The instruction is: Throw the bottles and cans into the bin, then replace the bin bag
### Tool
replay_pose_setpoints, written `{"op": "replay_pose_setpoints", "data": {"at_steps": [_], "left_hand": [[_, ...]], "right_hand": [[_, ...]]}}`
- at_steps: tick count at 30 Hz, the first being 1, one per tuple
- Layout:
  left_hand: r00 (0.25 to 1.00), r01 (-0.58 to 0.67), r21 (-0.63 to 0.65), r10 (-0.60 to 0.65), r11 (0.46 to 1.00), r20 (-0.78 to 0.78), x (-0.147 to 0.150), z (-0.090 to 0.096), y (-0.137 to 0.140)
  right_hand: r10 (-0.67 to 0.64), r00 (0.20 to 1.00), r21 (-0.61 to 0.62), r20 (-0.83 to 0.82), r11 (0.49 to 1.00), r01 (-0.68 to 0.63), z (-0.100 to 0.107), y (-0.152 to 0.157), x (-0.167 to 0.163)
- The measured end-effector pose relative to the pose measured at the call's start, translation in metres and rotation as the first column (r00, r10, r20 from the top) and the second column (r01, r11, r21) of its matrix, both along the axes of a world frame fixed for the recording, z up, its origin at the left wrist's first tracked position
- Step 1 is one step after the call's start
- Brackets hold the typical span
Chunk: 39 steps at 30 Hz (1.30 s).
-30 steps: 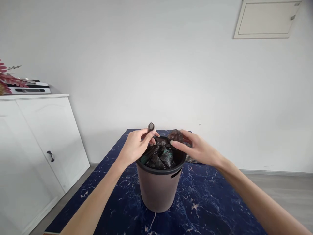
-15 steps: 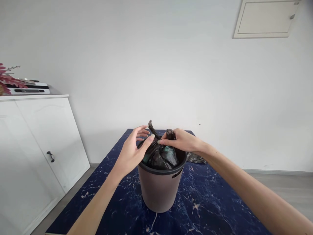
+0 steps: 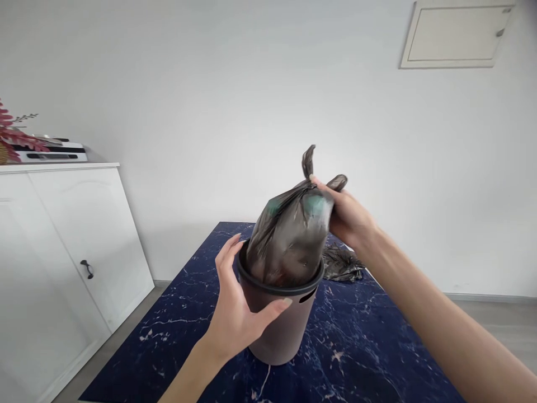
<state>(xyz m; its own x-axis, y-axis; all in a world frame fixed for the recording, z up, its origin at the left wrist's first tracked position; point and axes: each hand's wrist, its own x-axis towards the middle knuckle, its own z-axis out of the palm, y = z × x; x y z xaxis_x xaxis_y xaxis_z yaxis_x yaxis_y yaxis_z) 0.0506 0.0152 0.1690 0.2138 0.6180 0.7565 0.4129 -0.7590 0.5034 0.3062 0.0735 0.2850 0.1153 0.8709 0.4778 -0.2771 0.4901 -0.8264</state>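
Observation:
A full black garbage bag (image 3: 289,238), knotted at the top, is partly raised out of a brownish-grey trash can (image 3: 279,336) with a dark rim. My right hand (image 3: 350,215) is closed round the bag's neck at the knot, and two twisted ends stick up beside the fingers. Greenish and pale contents show dimly through the stretched plastic. The bag's lower part is hidden inside the can. Against the can's left side rests my left hand (image 3: 239,313), its thumb across the front and its fingers at the rim, gripping it.
The can stands on a dark blue marble-patterned table (image 3: 180,313). A crumpled black plastic bag (image 3: 342,263) lies behind it to the right. To the left is a white cabinet (image 3: 75,235) with a plant and a white device on top. A pale wall (image 3: 210,112) rises behind the table.
My right hand has lifted the garbage bag upward and slightly right, partly out of the can. My left hand has moved from beside the knot down to the can's side.

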Motion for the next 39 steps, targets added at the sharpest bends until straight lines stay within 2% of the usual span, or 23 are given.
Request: {"op": "replay_pose_setpoints", "data": {"at_steps": [3,5,10,15,23,33,39], "left_hand": [[0.999,-0.04,0.073,0.04,0.997,-0.002,0.003,-0.008,0.003],[0.999,-0.047,0.08,0.048,0.996,-0.006,0.005,-0.012,0.005],[0.994,-0.057,0.04,0.061,0.998,-0.09,0.009,-0.015,0.007],[0.982,-0.059,0.053,0.067,0.997,-0.179,0.008,-0.017,0.007],[0.987,0.035,0.106,-0.018,0.994,-0.16,0.01,-0.021,0.008],[0.988,0.069,0.183,-0.042,0.981,-0.148,0.01,-0.022,0.005],[0.991,0.088,0.217,-0.064,0.972,-0.116,0.009,-0.02,0.006]], "right_hand": [[-0.085,0.996,0.098,0.005,0.992,0.084,0.009,-0.006,0.01],[-0.118,0.993,0.105,0.001,0.987,0.118,0.012,-0.008,0.013],[-0.084,0.996,0.043,-0.004,0.996,0.084,0.006,-0.006,0.007],[-0.064,0.995,0.018,-0.077,0.998,0.065,0.0,-0.006,0.006],[-0.119,0.983,-0.08,-0.137,0.991,0.108,-0.003,-0.003,0.004],[-0.175,0.972,-0.084,-0.155,0.983,0.163,-0.011,0.001,0.002],[-0.182,0.958,-0.159,-0.223,0.976,0.149,-0.007,0.006,0.004]]}}
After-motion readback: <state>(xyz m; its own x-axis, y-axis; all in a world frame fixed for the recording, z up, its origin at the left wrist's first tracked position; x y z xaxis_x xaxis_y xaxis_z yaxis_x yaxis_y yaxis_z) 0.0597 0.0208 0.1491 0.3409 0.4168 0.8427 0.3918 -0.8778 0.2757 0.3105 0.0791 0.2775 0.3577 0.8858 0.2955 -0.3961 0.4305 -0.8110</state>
